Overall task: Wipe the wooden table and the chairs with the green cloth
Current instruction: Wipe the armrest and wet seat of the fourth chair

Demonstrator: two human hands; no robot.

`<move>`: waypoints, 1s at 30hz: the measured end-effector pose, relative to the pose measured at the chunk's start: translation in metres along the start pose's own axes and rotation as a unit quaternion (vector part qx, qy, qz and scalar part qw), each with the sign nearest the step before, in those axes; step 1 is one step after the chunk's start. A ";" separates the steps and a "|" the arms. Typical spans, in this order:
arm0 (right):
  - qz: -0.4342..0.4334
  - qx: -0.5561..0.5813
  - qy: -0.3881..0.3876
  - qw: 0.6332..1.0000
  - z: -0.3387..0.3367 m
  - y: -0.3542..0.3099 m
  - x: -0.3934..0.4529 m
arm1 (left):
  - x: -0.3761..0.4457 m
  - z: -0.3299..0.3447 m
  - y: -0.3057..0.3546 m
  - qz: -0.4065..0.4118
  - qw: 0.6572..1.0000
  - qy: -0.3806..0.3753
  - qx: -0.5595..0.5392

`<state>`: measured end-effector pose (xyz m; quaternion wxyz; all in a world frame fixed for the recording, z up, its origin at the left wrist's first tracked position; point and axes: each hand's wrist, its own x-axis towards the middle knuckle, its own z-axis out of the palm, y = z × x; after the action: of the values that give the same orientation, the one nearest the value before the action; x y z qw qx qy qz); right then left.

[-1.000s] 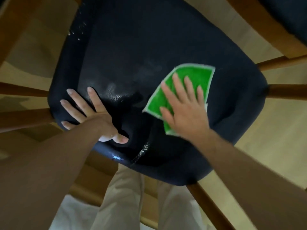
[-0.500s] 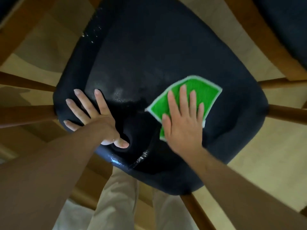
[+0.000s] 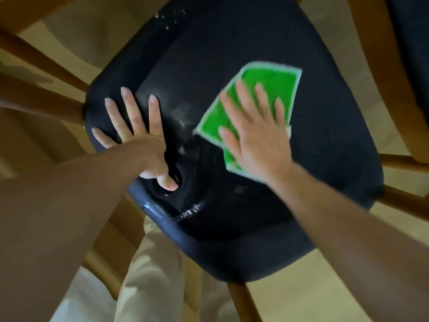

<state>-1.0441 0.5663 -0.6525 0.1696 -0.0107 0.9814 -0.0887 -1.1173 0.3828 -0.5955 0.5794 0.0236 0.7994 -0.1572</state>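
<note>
Right hand (image 3: 257,135) spread flat, pressing bright green rectangular cloth (image 3: 271,89) onto dark padded chair seat (image 3: 232,38) near its right edge, left hand (image 3: 137,135) splayed flat, gripping nothing, at the left edge

Head-worn view, steeply down, close over chair seat (image 3: 243,43)

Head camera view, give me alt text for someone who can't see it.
A right hand presses a green cloth flat on a dark chair seat, while the left hand rests spread on the seat's left side. White specks dot the near edge.
</note>
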 end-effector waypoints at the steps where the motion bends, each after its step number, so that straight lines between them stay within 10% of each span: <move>1: 0.024 0.004 0.009 1.000 -0.008 0.007 0.022 | 0.000 0.001 0.000 0.001 1.000 0.006 0.000; 10: 0.094 0.020 0.068 0.993 -0.008 0.003 0.033 | -0.002 0.006 -0.002 0.009 1.000 0.029 -0.009; 21: 0.010 -0.023 -0.074 0.997 0.044 -0.036 -0.145 | -0.002 0.005 -0.006 0.018 0.999 0.026 -0.023; 30: -0.083 -0.045 -0.064 0.994 0.017 0.002 -0.073 | 0.000 0.007 -0.007 0.027 0.999 0.025 -0.027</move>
<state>-0.9698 0.5688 -0.6448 0.2234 -0.1053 0.9673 -0.0578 -1.1123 0.3748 -0.5955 0.5634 0.0339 0.8168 -0.1195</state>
